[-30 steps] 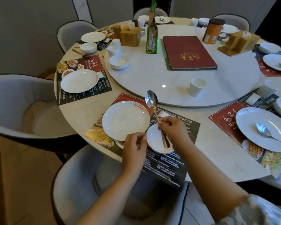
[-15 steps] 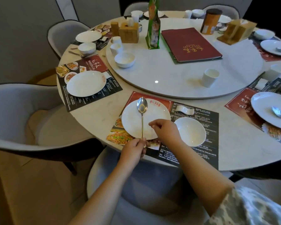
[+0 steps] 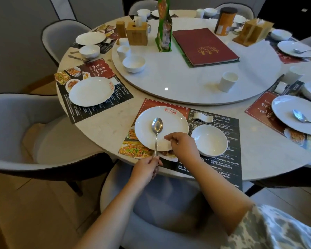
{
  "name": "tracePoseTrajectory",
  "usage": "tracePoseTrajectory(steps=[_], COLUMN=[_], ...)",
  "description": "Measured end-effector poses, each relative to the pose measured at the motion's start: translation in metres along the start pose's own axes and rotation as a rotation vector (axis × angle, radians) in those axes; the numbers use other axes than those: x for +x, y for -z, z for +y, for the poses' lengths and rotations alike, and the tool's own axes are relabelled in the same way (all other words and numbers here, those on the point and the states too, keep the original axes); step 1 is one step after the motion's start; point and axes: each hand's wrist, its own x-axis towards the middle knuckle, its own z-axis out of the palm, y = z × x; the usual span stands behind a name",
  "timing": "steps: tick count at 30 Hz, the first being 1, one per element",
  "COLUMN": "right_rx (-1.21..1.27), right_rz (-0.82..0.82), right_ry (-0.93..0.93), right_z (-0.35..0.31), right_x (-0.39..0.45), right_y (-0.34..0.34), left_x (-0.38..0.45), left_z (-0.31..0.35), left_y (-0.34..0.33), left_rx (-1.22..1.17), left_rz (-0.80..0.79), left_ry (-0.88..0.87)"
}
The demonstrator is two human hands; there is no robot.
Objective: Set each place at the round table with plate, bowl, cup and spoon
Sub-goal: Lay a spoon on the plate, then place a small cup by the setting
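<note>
1. Far to my left lies a plate (image 3: 91, 91) alone on its placemat (image 3: 90, 87), with no bowl, cup or spoon beside it, so I judge that place is next.
2. My left hand (image 3: 146, 169) sits at the near table (image 3: 104, 126) edge, fingers curled round the tail of the spoon (image 3: 157, 131) handle in a tight pinch.
3. The spoon lies lengthwise over the near plate (image 3: 161, 131), bowl up and towards the plate's middle, handle running back across the near rim to my grip. Whether the bowl rests on the plate or floats just above it, I cannot tell.
4. To do this well I would lower the handle gently, keep the spoon centred and straight, and loosen my fingers only once it lies steady, so it neither clatters nor rolls off the rim.
5. My right hand (image 3: 182, 145) rests over the plate's near right edge, fingers loosely bent and holding nothing that I can see; it seems to be steadying the plate.
6. Just right of the plate stands the white bowl (image 3: 209, 140), on the same placemat (image 3: 214, 159), apart from the plate.
7. The cup (image 3: 228, 84) for this place stands on the turntable (image 3: 187, 83), well apart from the setting; I judge it must come down next.
</note>
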Motion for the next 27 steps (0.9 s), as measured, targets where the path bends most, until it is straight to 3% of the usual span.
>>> tracePoseTrajectory(steps=[9, 16, 21, 27], right_rx=[0.124, 0.191, 0.229, 0.275], right_rz=[0.090, 0.116, 0.122, 0.155], right_ry=[-0.002, -0.016, -0.023, -0.027], right_z=[0.004, 0.013, 0.020, 0.038], right_x=[-0.003, 0.005, 0.018, 0.045], right_y=[0.013, 0.027, 0.044, 0.088], left_x=[0.011, 0.012, 0.032, 0.076], left_z=[0.000, 0.041, 0.082, 0.121], left_y=[0.011, 0.015, -0.012, -0.069], left_rx=[0.336, 0.942, 0.818, 0.580], left_rz=[0.044, 0.247, 0.224, 0.165], left_ry=[0.026, -0.151, -0.331, -0.410])
